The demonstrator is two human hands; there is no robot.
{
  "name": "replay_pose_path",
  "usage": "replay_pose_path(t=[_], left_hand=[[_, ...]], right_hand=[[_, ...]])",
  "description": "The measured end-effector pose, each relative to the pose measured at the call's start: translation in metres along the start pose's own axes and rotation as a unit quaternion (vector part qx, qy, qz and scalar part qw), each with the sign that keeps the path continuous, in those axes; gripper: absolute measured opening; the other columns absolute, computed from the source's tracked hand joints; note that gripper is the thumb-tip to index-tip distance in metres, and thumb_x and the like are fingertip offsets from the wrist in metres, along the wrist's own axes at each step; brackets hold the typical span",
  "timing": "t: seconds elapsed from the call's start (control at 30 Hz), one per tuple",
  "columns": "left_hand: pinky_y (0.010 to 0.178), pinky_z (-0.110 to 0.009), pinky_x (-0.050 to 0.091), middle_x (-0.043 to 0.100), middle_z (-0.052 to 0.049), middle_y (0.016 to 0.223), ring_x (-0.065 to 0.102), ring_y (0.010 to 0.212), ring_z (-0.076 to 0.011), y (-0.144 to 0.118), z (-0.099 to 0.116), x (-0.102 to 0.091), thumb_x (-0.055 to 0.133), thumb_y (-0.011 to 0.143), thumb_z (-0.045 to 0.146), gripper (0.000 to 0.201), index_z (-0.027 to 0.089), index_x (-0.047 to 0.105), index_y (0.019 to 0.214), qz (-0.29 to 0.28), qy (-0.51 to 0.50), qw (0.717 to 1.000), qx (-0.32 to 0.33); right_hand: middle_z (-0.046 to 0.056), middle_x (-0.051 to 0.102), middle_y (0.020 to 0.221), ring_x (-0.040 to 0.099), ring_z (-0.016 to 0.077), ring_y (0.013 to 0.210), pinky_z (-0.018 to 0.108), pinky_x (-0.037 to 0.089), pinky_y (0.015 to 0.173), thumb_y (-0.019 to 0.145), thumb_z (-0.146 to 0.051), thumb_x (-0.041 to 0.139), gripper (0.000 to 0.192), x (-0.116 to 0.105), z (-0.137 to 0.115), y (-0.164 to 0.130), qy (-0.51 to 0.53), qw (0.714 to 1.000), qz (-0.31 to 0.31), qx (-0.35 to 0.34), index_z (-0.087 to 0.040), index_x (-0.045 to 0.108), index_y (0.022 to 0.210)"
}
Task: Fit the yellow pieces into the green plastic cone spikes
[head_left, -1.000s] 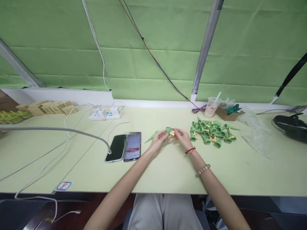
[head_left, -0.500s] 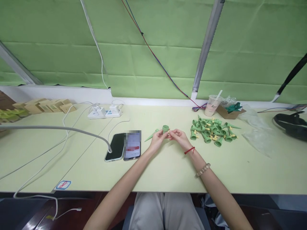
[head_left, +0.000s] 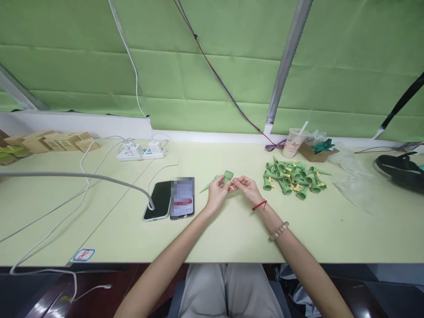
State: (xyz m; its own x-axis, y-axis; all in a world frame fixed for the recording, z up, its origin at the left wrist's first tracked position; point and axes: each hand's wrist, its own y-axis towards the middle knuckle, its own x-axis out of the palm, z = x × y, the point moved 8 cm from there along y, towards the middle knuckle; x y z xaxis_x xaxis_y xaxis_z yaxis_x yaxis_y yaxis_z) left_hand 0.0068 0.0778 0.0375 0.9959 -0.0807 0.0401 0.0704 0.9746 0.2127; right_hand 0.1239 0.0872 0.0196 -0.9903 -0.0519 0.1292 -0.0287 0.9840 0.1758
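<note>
Green plastic fills the middle of the pale worktop (head_left: 232, 238): a green cone (head_left: 227, 176) sits between both hands, raised a little off the surface, wide mouth up. Bare worktop lies open between the hands and the near edge, crossed only by the two forearms. To the left, two phones (head_left: 172, 199) lie side by side, near the left hand; beyond them a grey cable (head_left: 82, 176) arcs over the surface and a white power strip (head_left: 141, 151) sits near the back wall. To the right, a pile of green cones (head_left: 293, 179) rests close by, with a plastic cup (head_left: 292, 143) and a small cardboard box (head_left: 314, 151) behind it at the far edge, and clear plastic wrap (head_left: 353, 183) further right.

Left hand (head_left: 217, 193) is curled around the cone, gripping its body, and a second cone tip (head_left: 208, 185) juts out to its left. Right hand (head_left: 247, 187) pinches with its fingertips at a small yellow piece (head_left: 232, 181) on the cone's side
</note>
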Motion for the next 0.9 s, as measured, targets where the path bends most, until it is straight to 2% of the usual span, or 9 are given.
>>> replay_pose_path(t=[0.13,0.27,0.33,0.43,0.5,0.6,0.7,0.8,0.9], left_hand=[[0.056,-0.025,0.047,0.063,-0.006,0.075,0.058,0.058,-0.0125,0.0,-0.002,0.001,0.063,0.067,0.041,0.03,0.012,0.058,0.074,-0.012,-0.014,1.0,-0.014],[0.058,-0.026,0.047,0.06,-0.003,0.062,0.058,0.055,-0.0125,0.001,-0.007,0.001,0.062,0.067,0.045,0.035,0.012,0.058,0.075,-0.014,-0.025,0.999,-0.038],[0.059,-0.026,0.047,0.06,-0.003,0.062,0.058,0.055,-0.0124,0.001,-0.007,0.002,0.063,0.067,0.045,0.036,0.011,0.059,0.078,-0.019,-0.032,0.998,-0.04],[0.057,-0.026,0.046,0.063,-0.005,0.068,0.058,0.054,-0.0118,0.001,-0.005,0.004,0.063,0.066,0.046,0.037,0.011,0.059,0.078,-0.033,-0.031,0.998,-0.04],[0.054,-0.025,0.045,0.063,-0.005,0.07,0.057,0.052,-0.011,0.001,-0.004,0.006,0.063,0.066,0.046,0.037,0.011,0.059,0.076,-0.044,-0.02,0.998,-0.038],[0.053,-0.024,0.045,0.062,-0.005,0.069,0.057,0.052,-0.0108,0.0,-0.004,0.007,0.061,0.068,0.046,0.036,0.011,0.058,0.075,-0.047,-0.013,0.998,-0.04],[0.055,-0.024,0.046,0.062,-0.005,0.07,0.057,0.053,-0.0109,0.0,-0.005,0.008,0.059,0.071,0.047,0.037,0.011,0.059,0.079,-0.049,-0.018,0.998,-0.04],[0.055,-0.024,0.046,0.063,-0.006,0.073,0.057,0.052,-0.0105,0.001,-0.006,0.007,0.057,0.071,0.048,0.039,0.011,0.06,0.083,-0.049,-0.02,0.998,-0.036],[0.051,-0.024,0.045,0.061,-0.005,0.069,0.056,0.049,-0.0102,0.002,-0.008,0.005,0.057,0.071,0.048,0.039,0.011,0.06,0.082,-0.044,-0.018,0.998,-0.043]], right_hand=[[0.004,0.064,0.071,0.06,0.0163,0.068,0.032,0.048,0.07,0.068,-0.043,0.063,0.026,-0.002,-0.018,-0.005,-0.095,0.991,0.014,-0.09,-0.018,0.056,0.067],[0.005,0.064,0.08,0.06,0.0188,0.082,0.034,0.046,0.081,0.075,-0.037,0.058,0.02,-0.002,-0.037,-0.012,-0.195,0.963,0.023,-0.186,-0.02,0.057,0.064],[0.006,0.064,0.083,0.061,0.0184,0.082,0.034,0.047,0.081,0.073,-0.039,0.06,0.019,-0.005,-0.033,-0.01,-0.174,0.97,0.021,-0.167,-0.02,0.058,0.068],[0.007,0.065,0.084,0.062,0.017,0.076,0.033,0.051,0.076,0.069,-0.044,0.063,0.03,-0.008,-0.018,-0.003,-0.103,0.992,0.014,-0.077,-0.019,0.06,0.085],[0.007,0.067,0.083,0.063,0.0168,0.073,0.033,0.052,0.075,0.068,-0.045,0.063,0.033,-0.008,-0.011,0.0,-0.07,0.997,0.012,-0.043,-0.018,0.061,0.086],[0.008,0.068,0.084,0.064,0.018,0.076,0.033,0.051,0.078,0.064,-0.044,0.067,0.03,-0.01,-0.011,0.002,-0.056,0.997,0.022,-0.048,-0.017,0.063,0.079],[0.008,0.068,0.09,0.064,0.0188,0.082,0.033,0.05,0.08,0.059,-0.041,0.072,0.035,-0.012,-0.011,0.002,-0.043,0.998,0.022,-0.05,-0.018,0.064,0.084],[0.008,0.07,0.084,0.065,0.0196,0.077,0.036,0.051,0.079,0.063,-0.045,0.068,0.034,-0.012,-0.007,0.003,-0.05,0.998,0.012,-0.02,-0.016,0.066,0.082],[0.008,0.07,0.084,0.065,0.0203,0.079,0.036,0.05,0.08,0.063,-0.044,0.068,0.032,-0.013,-0.01,0.003,-0.064,0.997,0.01,-0.033,-0.016,0.067,0.078]])
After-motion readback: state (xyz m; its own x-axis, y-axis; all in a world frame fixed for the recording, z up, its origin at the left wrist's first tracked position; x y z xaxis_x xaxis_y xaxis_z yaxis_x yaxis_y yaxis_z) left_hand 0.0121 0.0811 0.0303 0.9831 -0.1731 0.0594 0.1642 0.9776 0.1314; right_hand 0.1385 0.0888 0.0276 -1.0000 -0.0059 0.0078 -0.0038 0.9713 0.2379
